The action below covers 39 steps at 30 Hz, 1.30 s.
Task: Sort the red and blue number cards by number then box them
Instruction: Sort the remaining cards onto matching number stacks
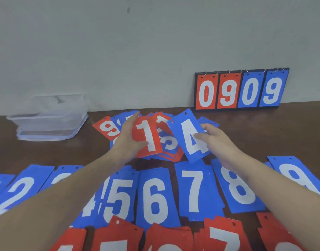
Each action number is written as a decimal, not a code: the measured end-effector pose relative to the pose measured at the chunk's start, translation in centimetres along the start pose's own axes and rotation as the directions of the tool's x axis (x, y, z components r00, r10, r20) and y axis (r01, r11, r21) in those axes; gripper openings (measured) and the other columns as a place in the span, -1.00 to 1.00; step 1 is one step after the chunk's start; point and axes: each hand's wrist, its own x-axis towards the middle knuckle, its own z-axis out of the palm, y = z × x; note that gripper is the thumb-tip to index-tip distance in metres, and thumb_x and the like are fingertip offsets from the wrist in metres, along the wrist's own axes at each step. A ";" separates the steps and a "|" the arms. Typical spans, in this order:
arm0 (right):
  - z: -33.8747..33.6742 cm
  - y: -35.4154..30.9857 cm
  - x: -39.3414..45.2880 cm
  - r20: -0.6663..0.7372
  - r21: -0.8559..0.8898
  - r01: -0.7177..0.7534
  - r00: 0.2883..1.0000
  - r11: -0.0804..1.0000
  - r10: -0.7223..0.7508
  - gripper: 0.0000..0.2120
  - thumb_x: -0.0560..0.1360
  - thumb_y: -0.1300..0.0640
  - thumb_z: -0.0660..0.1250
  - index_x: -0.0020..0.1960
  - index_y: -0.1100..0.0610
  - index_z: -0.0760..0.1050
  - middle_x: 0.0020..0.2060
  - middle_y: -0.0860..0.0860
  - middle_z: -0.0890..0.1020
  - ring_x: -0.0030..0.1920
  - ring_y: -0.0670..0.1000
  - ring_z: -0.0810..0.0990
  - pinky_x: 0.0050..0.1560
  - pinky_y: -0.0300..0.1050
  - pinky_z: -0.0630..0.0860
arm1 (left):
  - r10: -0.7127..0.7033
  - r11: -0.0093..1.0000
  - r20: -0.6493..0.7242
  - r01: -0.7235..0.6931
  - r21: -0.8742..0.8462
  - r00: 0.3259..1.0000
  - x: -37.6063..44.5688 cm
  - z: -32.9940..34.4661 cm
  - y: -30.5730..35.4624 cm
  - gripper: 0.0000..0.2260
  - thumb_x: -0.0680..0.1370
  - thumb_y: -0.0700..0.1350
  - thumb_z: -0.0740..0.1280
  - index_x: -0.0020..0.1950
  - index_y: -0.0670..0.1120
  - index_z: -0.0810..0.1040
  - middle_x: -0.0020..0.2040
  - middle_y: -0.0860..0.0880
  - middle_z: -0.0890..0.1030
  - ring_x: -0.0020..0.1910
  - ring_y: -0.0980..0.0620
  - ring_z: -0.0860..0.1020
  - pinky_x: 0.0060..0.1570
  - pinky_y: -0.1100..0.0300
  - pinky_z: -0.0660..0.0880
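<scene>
My left hand [127, 137] grips a red card with a 1 [146, 136], lifted over a loose heap of mixed red and blue cards [167, 144] at the table's middle. My right hand [212, 137] pinches a blue card with a 4 [189, 137] by its right edge, tilted, just right of the red 1. A red 9 card [106, 128] lies at the heap's left. Nearer me runs a row of blue piles: 2 [23, 189], 5 [119, 196], 6 [155, 198], 7 [195, 189], 8 [237, 187], 9 [297, 176]. Red piles [226, 234] line the bottom edge.
A clear plastic box with its lid [48, 122] stands at the back left against the wall. A ring-bound scoreboard showing 0 9 0 9 [240, 89] leans on the wall at back right. Brown table [264, 134] shows bare to the right of the heap.
</scene>
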 end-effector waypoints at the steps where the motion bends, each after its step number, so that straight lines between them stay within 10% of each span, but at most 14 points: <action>1: 0.7 -0.2 0.0 0.024 0.010 -0.004 1.000 1.000 0.003 -0.84 0.63 0.09 0.32 0.20 0.02 0.54 -0.01 0.00 0.74 -0.09 0.01 0.74 -0.20 -0.14 0.60 | 0.000 1.000 -0.008 0.000 0.023 1.000 -0.8 -0.8 -0.1 -0.15 0.50 -0.34 0.43 0.51 0.38 0.13 0.50 0.07 0.29 0.43 0.00 0.39 0.23 -0.01 0.56; 5: 4.0 -0.5 -0.1 0.104 -0.018 0.055 0.993 0.998 -0.053 -0.70 0.57 0.27 0.36 0.24 0.04 0.42 0.05 0.03 0.71 -0.09 0.00 0.73 -0.21 -0.11 0.62 | -0.010 0.999 -0.076 0.012 0.030 0.997 -4.9 -4.0 -0.1 -0.04 0.49 -0.31 0.38 0.51 0.49 -0.07 0.64 0.15 -0.07 0.49 0.12 0.30 0.17 0.08 0.59; 11: 10.0 -0.9 -1.4 0.368 0.023 0.090 0.925 0.996 -0.092 -0.12 0.51 0.40 0.41 0.47 -0.35 0.10 0.07 0.05 0.71 -0.02 0.08 0.74 -0.25 -0.02 0.65 | -0.169 0.983 -0.235 0.147 -0.108 0.957 -11.8 -8.4 -1.5 -0.08 0.48 -0.46 0.26 0.56 0.36 0.03 0.17 0.27 0.57 0.08 0.20 0.60 -0.10 0.30 0.57; 15: 14.0 -1.5 -2.8 0.401 0.066 0.103 0.908 0.993 -0.121 -0.31 0.57 0.38 0.33 0.41 -0.28 0.21 -0.06 0.08 0.64 -0.19 -0.01 0.73 -0.29 -0.03 0.65 | -0.280 0.959 -0.415 0.233 -0.162 0.866 -16.2 -11.3 -2.1 -0.15 0.53 -0.46 0.19 0.58 0.29 0.05 0.07 0.28 0.58 -0.04 0.26 0.58 -0.14 0.32 0.51; 19: 17.9 -2.0 -4.2 0.417 0.060 0.096 0.902 0.994 -0.113 -0.64 0.63 0.26 0.25 0.24 -0.17 0.33 -0.12 0.11 0.61 -0.22 0.03 0.72 -0.22 0.02 0.68 | -0.362 0.930 -0.482 0.272 -0.249 0.798 -19.7 -14.9 -3.2 -0.18 0.54 -0.43 0.17 0.61 0.24 0.01 0.16 0.06 0.66 0.17 -0.04 0.61 0.21 -0.07 0.54; 26: 24.4 -3.0 -4.8 0.440 -0.210 0.322 0.874 0.923 -0.205 -0.83 0.58 0.21 0.27 0.07 0.00 0.33 -0.07 0.03 0.56 -0.18 -0.05 0.59 -0.31 -0.14 0.52 | -0.425 0.899 -0.500 0.286 -0.332 0.755 -22.7 -21.3 -6.3 -0.31 0.53 -0.45 0.16 0.48 0.22 0.34 -0.03 -0.06 0.70 -0.08 -0.07 0.66 0.06 -0.07 0.59; 33: 27.1 -1.8 -3.9 0.375 -0.657 0.507 0.862 0.558 -0.342 -0.61 0.47 0.08 0.45 0.24 0.01 0.40 0.23 0.00 0.51 0.28 0.11 0.40 0.19 0.03 0.39 | -0.413 0.911 -0.482 0.350 -0.220 0.773 -22.9 -27.5 -8.7 -0.40 0.55 -0.37 0.19 0.38 0.27 0.44 -0.06 -0.08 0.70 -0.09 -0.11 0.68 0.04 -0.11 0.61; 39: 32.1 -3.4 -4.9 0.364 -0.564 0.605 0.793 0.563 -0.488 -0.65 0.53 0.06 0.38 0.29 -0.01 0.43 0.26 -0.05 0.51 0.32 0.09 0.39 0.30 0.05 0.35 | -0.357 0.917 -0.527 0.397 -0.039 0.772 -24.3 -32.6 -10.6 -0.51 0.61 -0.29 0.17 0.16 0.36 0.48 -0.05 -0.17 0.65 -0.14 -0.08 0.61 -0.05 -0.04 0.59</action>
